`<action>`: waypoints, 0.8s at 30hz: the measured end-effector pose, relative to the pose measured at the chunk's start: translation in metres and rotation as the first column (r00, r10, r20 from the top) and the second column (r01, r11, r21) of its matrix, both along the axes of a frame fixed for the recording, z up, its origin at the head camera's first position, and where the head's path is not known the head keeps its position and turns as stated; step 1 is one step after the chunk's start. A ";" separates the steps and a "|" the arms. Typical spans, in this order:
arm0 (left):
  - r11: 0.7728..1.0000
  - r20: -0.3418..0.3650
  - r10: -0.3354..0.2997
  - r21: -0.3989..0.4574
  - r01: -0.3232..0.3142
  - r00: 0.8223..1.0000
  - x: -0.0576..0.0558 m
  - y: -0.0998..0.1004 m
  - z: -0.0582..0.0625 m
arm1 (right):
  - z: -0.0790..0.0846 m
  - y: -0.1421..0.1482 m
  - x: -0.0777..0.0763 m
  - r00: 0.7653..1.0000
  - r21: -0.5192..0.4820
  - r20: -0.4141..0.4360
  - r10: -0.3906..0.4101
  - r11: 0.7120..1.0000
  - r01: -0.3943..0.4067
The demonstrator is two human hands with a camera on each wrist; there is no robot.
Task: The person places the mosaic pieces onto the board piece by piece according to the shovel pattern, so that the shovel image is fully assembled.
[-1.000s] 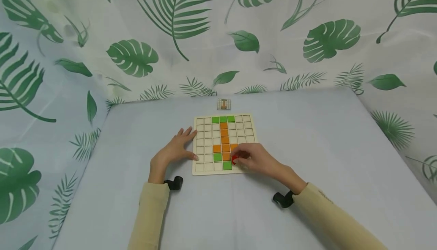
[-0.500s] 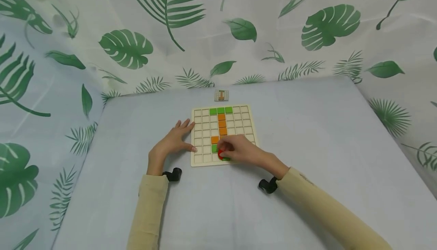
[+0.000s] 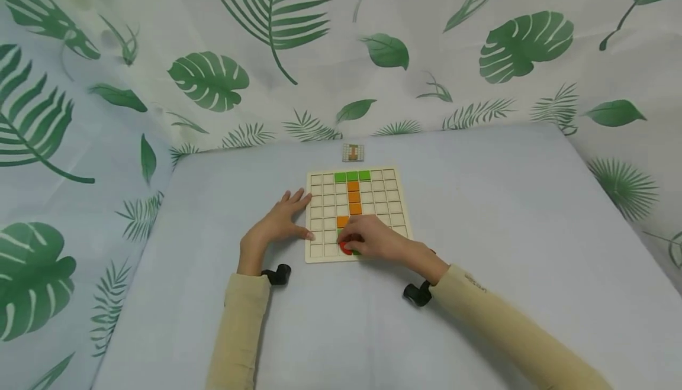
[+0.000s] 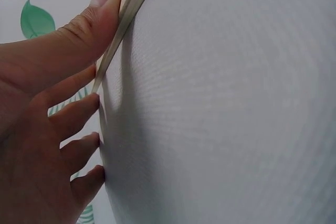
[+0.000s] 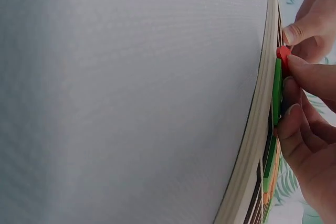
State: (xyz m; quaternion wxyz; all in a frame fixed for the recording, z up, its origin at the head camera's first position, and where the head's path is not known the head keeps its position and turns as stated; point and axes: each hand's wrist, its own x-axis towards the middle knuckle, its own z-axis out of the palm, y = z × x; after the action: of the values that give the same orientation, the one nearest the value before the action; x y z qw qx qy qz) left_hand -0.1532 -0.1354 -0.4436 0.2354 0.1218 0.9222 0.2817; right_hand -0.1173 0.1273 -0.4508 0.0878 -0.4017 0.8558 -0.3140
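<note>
A cream grid board (image 3: 318,251) lies on the table, with green tiles (image 3: 352,176) along its far row and a column of orange tiles (image 3: 354,197) below them. My right hand (image 3: 377,237) pinches a small red piece (image 3: 346,248) with a rounded outline, low over the board's near row. In the right wrist view the red piece (image 5: 283,55) sits between thumb and fingertips, at the end of a green tile (image 5: 277,90). My left hand (image 3: 278,222) rests at the board's left edge, fingers spread, thumb on the rim. My right hand hides several near tiles.
A small card (image 3: 353,152) printed with a grid pattern lies beyond the board's far edge. Black wrist cameras (image 3: 418,294) sit on both wrists. A leaf-patterned curtain (image 3: 314,52) rises behind the table and along its sides.
My right hand has moved left with the red piece, from the right of the near-row green tile to its left. My left hand has kept its place at the board's edge.
</note>
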 end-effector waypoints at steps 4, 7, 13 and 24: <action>1.000 -0.005 -0.007 0.003 0.007 1.000 0.003 0.004 -0.012 | -0.013 0.004 0.004 1.000 -0.005 -0.005 0.010 1.000 -0.010; 1.000 -0.014 -0.006 0.012 0.006 1.000 0.007 0.006 -0.025 | -0.025 0.004 0.011 1.000 -0.007 0.015 0.002 1.000 -0.002; 1.000 -0.013 0.024 0.008 -0.024 1.000 0.025 -0.001 -0.047 | -0.049 -0.007 0.036 0.993 -0.009 0.112 -0.034 0.999 0.036; 0.998 -0.056 0.027 0.067 -0.024 0.998 0.013 0.017 -0.050 | -0.041 0.014 0.027 0.993 0.042 0.111 -0.051 0.998 0.047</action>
State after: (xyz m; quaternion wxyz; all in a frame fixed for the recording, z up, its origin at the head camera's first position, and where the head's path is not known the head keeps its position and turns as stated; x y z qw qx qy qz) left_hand -0.1403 -0.1180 -0.4940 0.2015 0.1257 0.9201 0.3114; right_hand -0.0900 0.1415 -0.4914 0.1359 -0.3606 0.8651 -0.3212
